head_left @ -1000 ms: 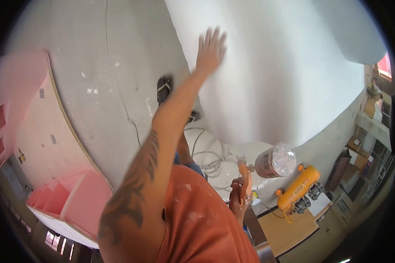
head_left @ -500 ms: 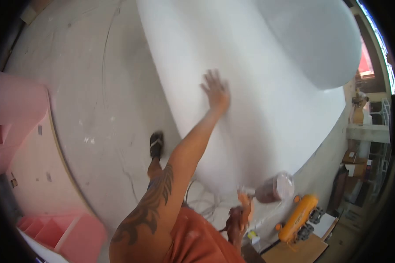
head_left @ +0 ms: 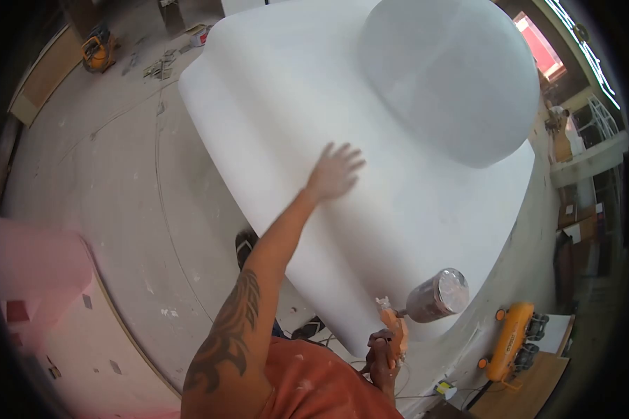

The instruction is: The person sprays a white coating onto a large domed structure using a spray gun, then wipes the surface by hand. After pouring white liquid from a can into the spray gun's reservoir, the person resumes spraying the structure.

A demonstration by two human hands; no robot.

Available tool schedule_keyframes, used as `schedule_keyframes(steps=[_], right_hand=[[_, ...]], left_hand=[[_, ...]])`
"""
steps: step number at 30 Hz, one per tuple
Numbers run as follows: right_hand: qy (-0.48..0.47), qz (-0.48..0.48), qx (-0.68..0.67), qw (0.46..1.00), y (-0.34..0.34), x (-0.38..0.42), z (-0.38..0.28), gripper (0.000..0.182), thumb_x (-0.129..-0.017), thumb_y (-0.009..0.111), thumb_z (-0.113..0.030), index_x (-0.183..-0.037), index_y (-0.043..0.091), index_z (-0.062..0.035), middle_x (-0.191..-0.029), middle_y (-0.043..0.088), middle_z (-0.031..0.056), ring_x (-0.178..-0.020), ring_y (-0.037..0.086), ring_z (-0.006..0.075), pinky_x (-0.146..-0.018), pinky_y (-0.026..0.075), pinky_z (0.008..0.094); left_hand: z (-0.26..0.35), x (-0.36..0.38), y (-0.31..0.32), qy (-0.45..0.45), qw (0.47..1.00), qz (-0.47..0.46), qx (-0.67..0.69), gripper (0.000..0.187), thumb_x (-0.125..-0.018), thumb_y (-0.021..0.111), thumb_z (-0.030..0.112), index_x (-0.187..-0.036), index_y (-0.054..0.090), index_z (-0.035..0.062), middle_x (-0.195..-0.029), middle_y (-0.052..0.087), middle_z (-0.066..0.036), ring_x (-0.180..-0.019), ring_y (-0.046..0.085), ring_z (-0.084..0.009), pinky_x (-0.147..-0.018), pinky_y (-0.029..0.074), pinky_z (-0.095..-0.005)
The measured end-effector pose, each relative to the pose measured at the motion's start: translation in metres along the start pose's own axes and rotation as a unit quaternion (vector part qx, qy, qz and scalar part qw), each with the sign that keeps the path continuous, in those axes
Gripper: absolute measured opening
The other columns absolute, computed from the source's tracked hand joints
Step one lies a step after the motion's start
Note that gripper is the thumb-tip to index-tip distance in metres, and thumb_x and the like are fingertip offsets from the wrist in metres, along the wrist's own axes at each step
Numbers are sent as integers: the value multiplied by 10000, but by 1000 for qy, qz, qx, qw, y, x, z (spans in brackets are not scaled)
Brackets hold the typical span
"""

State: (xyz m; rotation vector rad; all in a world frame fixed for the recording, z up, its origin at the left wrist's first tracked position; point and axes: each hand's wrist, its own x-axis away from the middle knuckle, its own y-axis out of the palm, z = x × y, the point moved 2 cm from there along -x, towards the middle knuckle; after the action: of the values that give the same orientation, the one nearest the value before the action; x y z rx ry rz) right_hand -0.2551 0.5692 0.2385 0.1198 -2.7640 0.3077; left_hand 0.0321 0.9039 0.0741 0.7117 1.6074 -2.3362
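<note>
My left hand point(head_left: 334, 173) is stretched out with fingers apart, over a large white curved form point(head_left: 279, 84). Its palm faces the surface; whether it touches cannot be told. A big smooth grey dome point(head_left: 461, 84) rises from the far right part of the form. Low in the view, my right hand point(head_left: 379, 357) is wrapped round the handle of an orange spray gun point(head_left: 398, 334). The gun's paint-smeared cup point(head_left: 432, 299) tilts to the right, above the form's near edge.
An orange air compressor point(head_left: 510, 342) stands at lower right, near a brown board point(head_left: 531, 384). A pink-and-white panel point(head_left: 56, 293) is at left. Hoses lie on the grey floor point(head_left: 133, 174). Another orange machine point(head_left: 99, 52) stands far left, and a distant person point(head_left: 556, 119) is at right.
The view has shifted, showing more of the form's far end. My left hand has moved across the form, its fingers still apart. My right hand keeps hold of the spray gun.
</note>
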Motion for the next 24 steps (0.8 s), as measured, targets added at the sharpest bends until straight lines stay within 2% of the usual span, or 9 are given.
schedule_keyframes(steps=[2, 5, 6, 12, 15, 19, 21, 22, 24], right_hand=[[138, 30, -83, 987, 58, -16, -21, 143, -936, 594, -105, -1031, 603, 1, -835, 617, 33, -541, 493, 64, -471, 382, 248], [3, 5, -68, 998, 80, -51, -40, 225, -927, 594, -71, -1135, 609, 11, -847, 640, 16, -570, 513, 57, -497, 399, 244], [85, 2, -2, 996, 111, -73, -55, 240, -928, 593, -61, -1155, 629, 10, -839, 651, 6, -569, 513, 51, -501, 392, 234], [61, 153, -20, 986, 201, -130, -108, 156, -991, 607, -153, -1048, 634, -11, -736, 588, -5, -514, 456, 44, -472, 353, 225], [70, 199, -46, 976, 222, -147, -128, 191, -1019, 615, -215, -951, 607, -37, -666, 529, -18, -466, 412, 35, -434, 313, 223], [39, 216, -60, 974, 244, -166, -142, 227, -1012, 632, -249, -932, 599, -40, -722, 554, -1, -459, 415, 36, -405, 305, 232], [33, 127, -118, 984, 226, -163, -139, 236, -1003, 649, -257, -942, 605, -33, -760, 577, 10, -464, 427, 42, -406, 321, 236], [34, 96, -98, 990, 217, -164, -142, 261, -994, 668, -283, -936, 610, -36, -738, 560, -5, -474, 425, 46, -426, 325, 232], [37, 142, -34, 989, 212, -169, -147, 265, -993, 669, -286, -921, 606, -39, -720, 544, -14, -478, 417, 47, -441, 327, 229]], left_hand=[[-99, -32, -10, -9, 1000, 0, -17, 441, -970, 576, 344, -1401, 619, 264, -1535, 511, -22, -1448, 419, -286, -1222, 251, -578], [-170, -81, -24, 19, 999, -35, -29, 451, -985, 561, 361, -1425, 598, 270, -1557, 490, -29, -1460, 407, -298, -1218, 247, -590], [-223, -93, -30, -7, 997, -25, -68, 465, -998, 541, 385, -1448, 576, 275, -1571, 472, -31, -1473, 389, -297, -1219, 240, -592], [-360, -170, -7, -335, 895, 39, -291, 593, -1049, 432, 476, -1516, 486, 116, -1607, 411, -135, -1508, 290, -422, -1216, 197, -630], [-252, -173, 24, 5, 995, -89, -54, 623, -1030, 490, 438, -1507, 468, 40, -1632, 365, -161, -1511, 274, -443, -1223, 183, -625], [-181, -141, 11, 382, 873, -270, 135, 562, -1069, 412, 490, -1561, 431, 222, -1664, 325, -82, -1554, 238, -313, -1278, 150, -513], [-218, -163, 11, 403, 856, -287, 150, 540, -1059, 438, 515, -1534, 479, 261, -1657, 342, -71, -1552, 251, -295, -1279, 146, -511], [-249, -191, 0, 322, 893, -287, 131, 565, -1042, 468, 531, -1534, 479, 254, -1662, 334, -66, -1553, 246, -290, -1274, 137, -525], [-323, -232, 20, -52, 986, -154, -28, 655, -1024, 476, 568, -1562, 429, 199, -1671, 305, -112, -1560, 197, -351, -1224, 122, -643]])
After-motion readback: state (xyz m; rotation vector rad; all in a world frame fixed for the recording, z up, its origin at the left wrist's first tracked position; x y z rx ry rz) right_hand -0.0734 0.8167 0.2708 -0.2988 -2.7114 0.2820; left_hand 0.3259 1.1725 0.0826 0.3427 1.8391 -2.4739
